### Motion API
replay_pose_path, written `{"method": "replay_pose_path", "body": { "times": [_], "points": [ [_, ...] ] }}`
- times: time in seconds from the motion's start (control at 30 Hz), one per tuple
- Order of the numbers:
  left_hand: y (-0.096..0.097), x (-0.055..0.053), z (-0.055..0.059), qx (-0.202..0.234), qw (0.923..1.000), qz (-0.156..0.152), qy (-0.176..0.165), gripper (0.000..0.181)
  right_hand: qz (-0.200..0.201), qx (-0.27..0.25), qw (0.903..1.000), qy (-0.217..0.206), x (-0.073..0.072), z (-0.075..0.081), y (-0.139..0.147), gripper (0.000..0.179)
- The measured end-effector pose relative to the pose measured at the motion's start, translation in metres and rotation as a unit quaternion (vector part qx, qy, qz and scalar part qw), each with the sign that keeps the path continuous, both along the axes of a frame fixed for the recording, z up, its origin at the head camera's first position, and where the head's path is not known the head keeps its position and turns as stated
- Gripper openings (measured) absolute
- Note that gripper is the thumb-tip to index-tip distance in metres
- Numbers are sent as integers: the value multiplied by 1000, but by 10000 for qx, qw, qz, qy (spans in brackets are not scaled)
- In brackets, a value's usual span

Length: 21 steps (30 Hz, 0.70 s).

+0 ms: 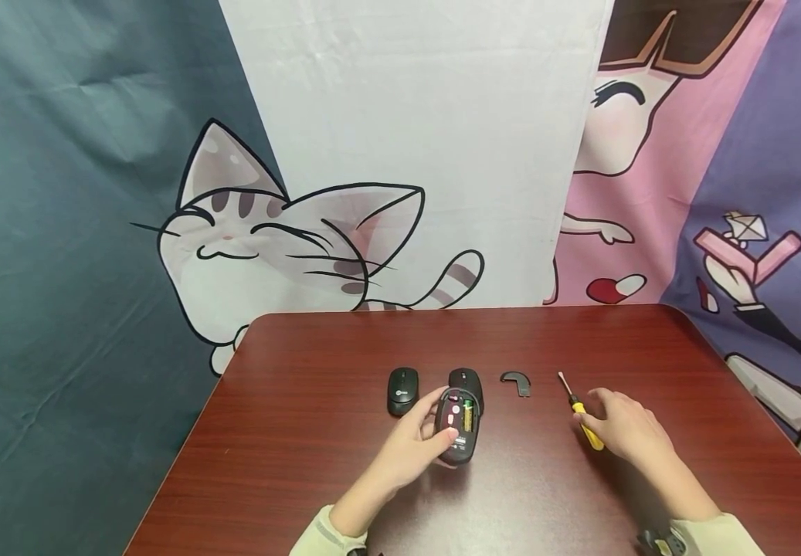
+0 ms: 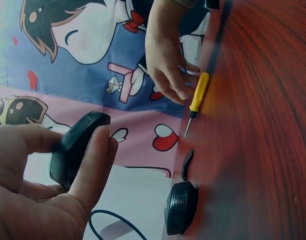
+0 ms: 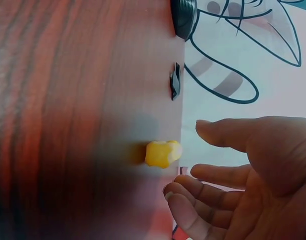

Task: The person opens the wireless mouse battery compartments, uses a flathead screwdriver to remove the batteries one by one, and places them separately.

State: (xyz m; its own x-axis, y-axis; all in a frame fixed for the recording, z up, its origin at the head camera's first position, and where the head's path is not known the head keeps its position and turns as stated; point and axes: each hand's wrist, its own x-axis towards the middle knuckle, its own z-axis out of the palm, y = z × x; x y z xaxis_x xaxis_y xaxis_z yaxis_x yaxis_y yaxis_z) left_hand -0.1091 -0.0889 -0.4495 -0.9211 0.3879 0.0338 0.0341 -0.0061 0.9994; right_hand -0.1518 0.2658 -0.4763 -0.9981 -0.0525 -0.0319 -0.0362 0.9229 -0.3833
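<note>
The left hand [image 1: 408, 445] grips a mouse [image 1: 462, 431] over the bench's [image 1: 268, 448] middle, battery bay [image 1: 468, 415] exposed; the right hand [image 1: 628, 426], fingers loose, is just beside the yellow screwdriver [image 1: 591, 437] at right, whose handle [image 2: 199, 92] appears best grasped with the mouse steady.

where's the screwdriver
In the head view, the yellow-handled screwdriver lies on the table right of centre, between the curved black piece and the right hand.

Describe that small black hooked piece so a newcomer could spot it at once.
In the head view, start at the reddish-brown table. Just left of the yellow-handled screwdriver lies the hooked piece. It is thin and curved, unlike the rounded black mouse to its left.
</note>
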Motion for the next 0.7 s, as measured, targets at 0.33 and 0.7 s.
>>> {"method": "replay_pose_path", "body": {
  "times": [0.33,0.7],
  "points": [
    [-2,1,1,-417,9982,327,286,55,87,27,9993,-357,1,-5,3,55],
    [-5,2,3,-629,9969,408,248,47,108,68,9990,-419,1,-11,3,46]
  ]
}}
